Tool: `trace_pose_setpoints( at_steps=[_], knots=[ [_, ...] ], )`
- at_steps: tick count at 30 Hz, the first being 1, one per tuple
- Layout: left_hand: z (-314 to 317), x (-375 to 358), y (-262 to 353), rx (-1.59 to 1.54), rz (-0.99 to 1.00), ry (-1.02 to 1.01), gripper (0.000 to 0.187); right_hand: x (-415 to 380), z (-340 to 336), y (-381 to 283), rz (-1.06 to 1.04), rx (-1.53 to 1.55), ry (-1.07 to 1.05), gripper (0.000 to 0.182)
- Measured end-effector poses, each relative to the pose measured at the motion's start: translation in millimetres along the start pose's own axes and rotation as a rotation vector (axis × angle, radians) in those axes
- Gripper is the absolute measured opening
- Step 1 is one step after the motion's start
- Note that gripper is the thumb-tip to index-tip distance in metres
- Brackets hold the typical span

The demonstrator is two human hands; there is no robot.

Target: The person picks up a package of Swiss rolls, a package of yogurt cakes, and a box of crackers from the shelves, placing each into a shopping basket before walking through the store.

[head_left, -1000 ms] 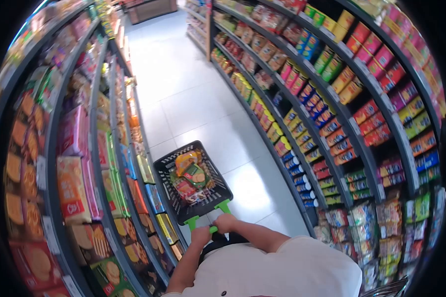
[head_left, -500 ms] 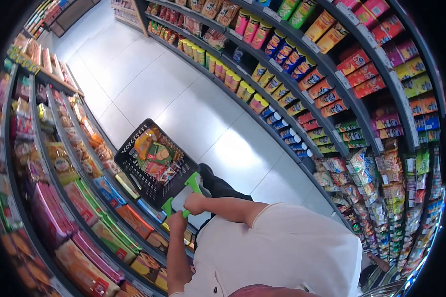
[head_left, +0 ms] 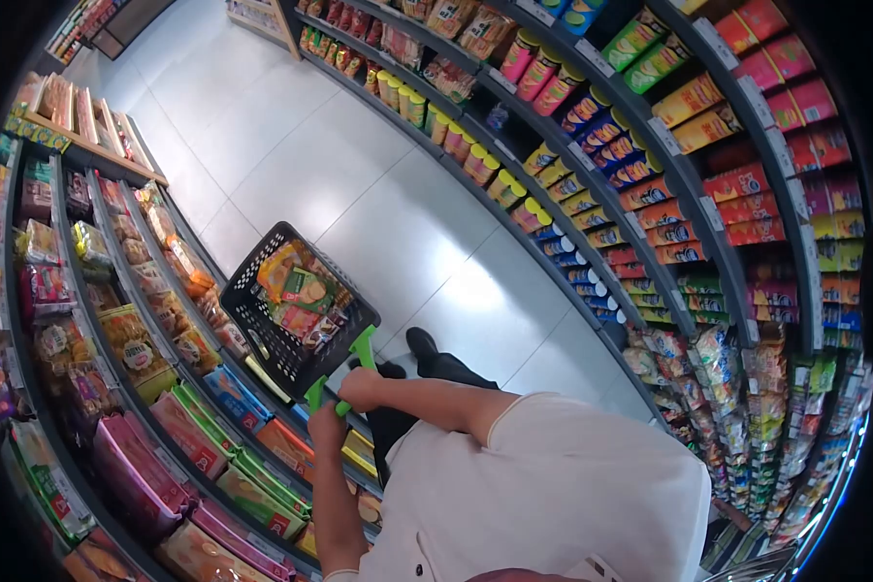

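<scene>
Both my hands are wrapped round the green handle (head_left: 363,346) of a black shopping basket (head_left: 306,376). My right hand (head_left: 361,390) grips the bar near its upper arm, and my left hand (head_left: 328,427) holds it close by, next to the lower arm. Packaged goods in orange, green and red wrappers lie inside the basket, among them a green packet (head_left: 306,289). The basket is out in front of me, near the foot of the left shelves.
Shelves of packaged bread and biscuits (head_left: 136,354) run along the left. On the right stand shelves with tubes and boxes (head_left: 592,126) and hanging snack packets (head_left: 718,369). Pale floor tiles (head_left: 349,145) lie between. A wooden-edged display (head_left: 82,121) is farther ahead.
The handle, my hands and the basket sit slightly farther left in view. A dark shoe now shows beside the basket. The right shelves have shifted right and down in view.
</scene>
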State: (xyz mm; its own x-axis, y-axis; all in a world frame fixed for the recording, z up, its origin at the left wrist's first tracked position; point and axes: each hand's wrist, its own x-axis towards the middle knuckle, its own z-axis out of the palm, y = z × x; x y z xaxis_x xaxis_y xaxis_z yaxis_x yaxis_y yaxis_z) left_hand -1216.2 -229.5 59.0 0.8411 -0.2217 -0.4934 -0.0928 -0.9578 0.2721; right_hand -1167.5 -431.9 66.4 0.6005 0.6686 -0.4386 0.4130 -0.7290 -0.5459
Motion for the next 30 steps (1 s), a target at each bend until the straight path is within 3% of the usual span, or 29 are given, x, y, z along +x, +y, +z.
trace_pose_setpoints(
  at_steps=[2,20,30],
  knots=[
    [-4,7,-37,-0.023,0.008,0.005,0.012,31,6,-18,0.020,0.004,0.000,0.018],
    [-91,123,-173,0.012,0.231,0.123,0.006,187,-70,-45,0.200,0.063,0.061,0.020],
    [-139,179,-174,0.026,0.254,0.060,0.008,217,-126,-28,0.265,0.061,0.119,0.019]
  ],
)
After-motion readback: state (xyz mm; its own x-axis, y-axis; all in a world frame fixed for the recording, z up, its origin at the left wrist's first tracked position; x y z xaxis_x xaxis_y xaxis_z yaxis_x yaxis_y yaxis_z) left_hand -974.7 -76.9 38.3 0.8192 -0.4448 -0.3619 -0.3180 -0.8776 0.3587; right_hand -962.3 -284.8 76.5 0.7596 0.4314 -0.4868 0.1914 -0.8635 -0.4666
